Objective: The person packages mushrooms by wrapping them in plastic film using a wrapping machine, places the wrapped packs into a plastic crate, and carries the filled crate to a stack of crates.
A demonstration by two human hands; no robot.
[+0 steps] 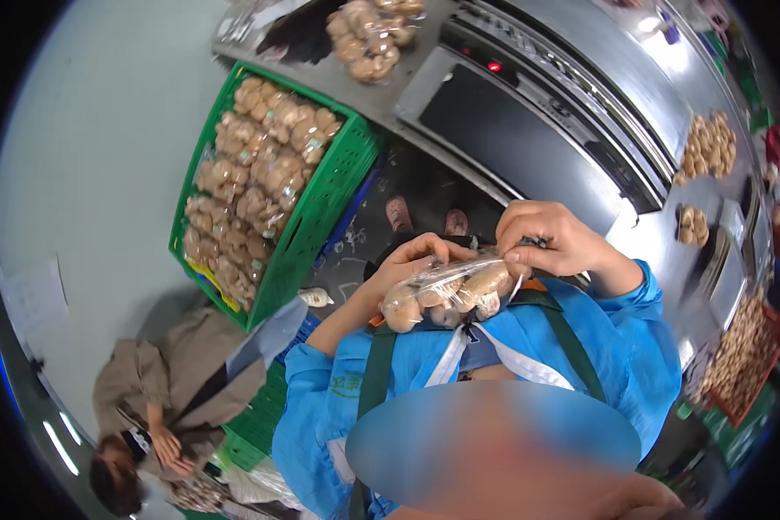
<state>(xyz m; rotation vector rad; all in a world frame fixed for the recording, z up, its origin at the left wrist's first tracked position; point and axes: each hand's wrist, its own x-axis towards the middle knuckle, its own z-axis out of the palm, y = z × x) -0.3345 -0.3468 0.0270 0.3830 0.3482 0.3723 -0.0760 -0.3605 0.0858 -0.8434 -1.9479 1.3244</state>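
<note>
A clear plastic bag of brown mushrooms (pixel 490 282) is held in front of the chest. My left hand (pixel 416 258) has its fingers closed on the bag's upper left edge. At the upper right edge, my right hand (pixel 546 241) pinches the gathered film between thumb and bent fingers. The mushrooms hang below both hands, pressed against the plastic.
Ahead is a metal machine with a black plate (pixel 511 130). A green crate (pixel 299 234) of bagged mushrooms stands at left, near a co-worker in a brown coat (pixel 182 355). Another bag (pixel 373 39) lies on the steel counter. Loose mushrooms (pixel 711 147) are at right.
</note>
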